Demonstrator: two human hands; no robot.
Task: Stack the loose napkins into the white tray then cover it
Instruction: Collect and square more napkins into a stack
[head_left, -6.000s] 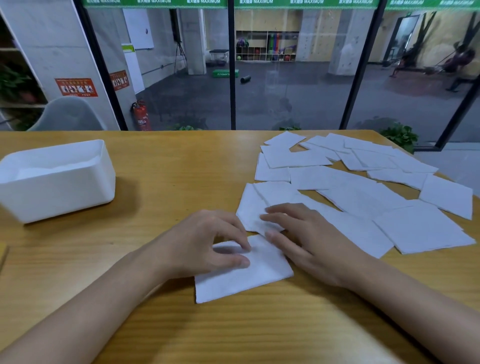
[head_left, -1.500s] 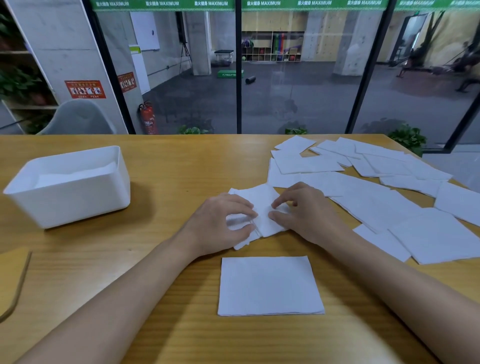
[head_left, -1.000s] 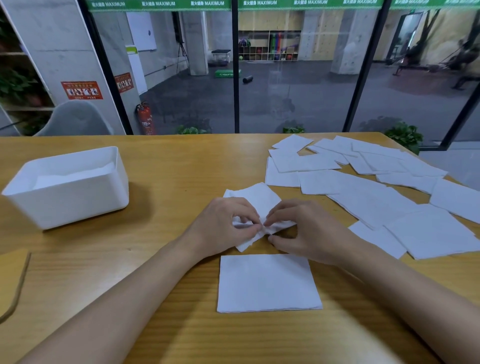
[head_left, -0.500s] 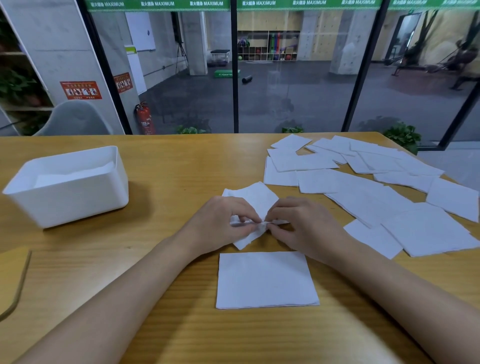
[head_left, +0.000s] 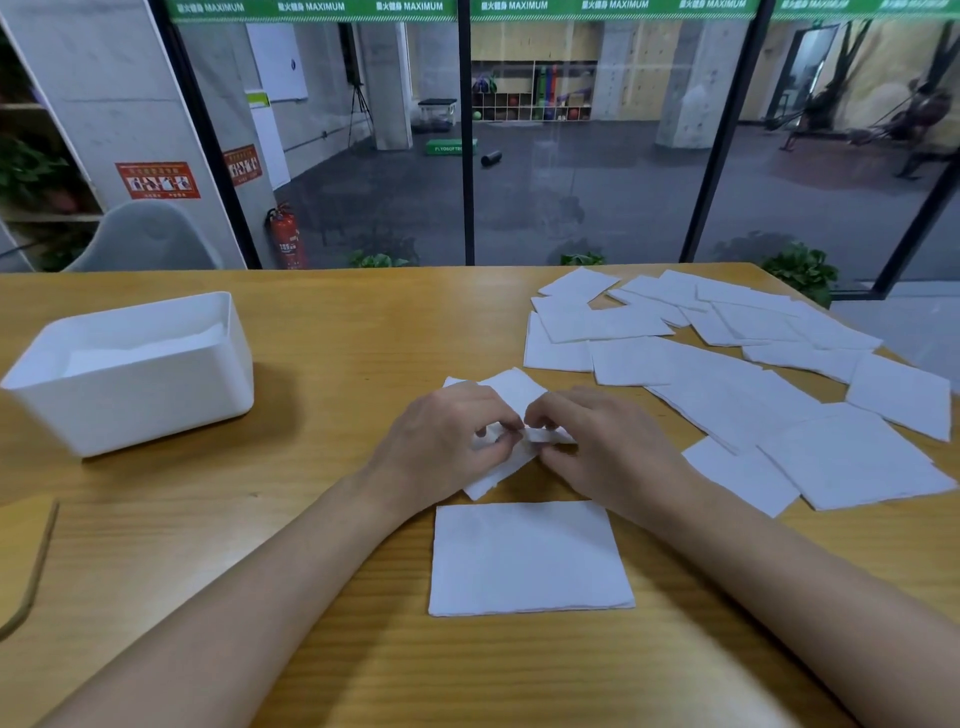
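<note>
- Hands are meeting at the centre of the frame: the left hand (head_left: 447, 441) and the right hand (head_left: 608, 447) are each pinching the same crumpled napkin (head_left: 511, 387) with curled fingertips, the thumbs and forefingers nearly touching. The napkin's far corner is sticking up above the knuckles.
- Six seconds ago both hands were lying flatter on a napkin lower in the frame. Half a second ago they were already pinching this way, and they are barely shifting since.
- That earlier napkin, now a squared napkin (head_left: 527, 558), is lying flat at lower centre, just below the hands and apart from them. Six seconds ago it was sitting askew under the fingers.
- Loose napkins (head_left: 727, 384) are overlapping across the right and upper right of the wooden table (head_left: 337, 322), much as they were half a second ago.
- At the left of the frame the white tray (head_left: 156, 395) is standing well apart from the hands, with white paper showing inside, and it is keeping its place.
- A tan board (head_left: 21, 545) is showing partly at the lower left edge.
</note>
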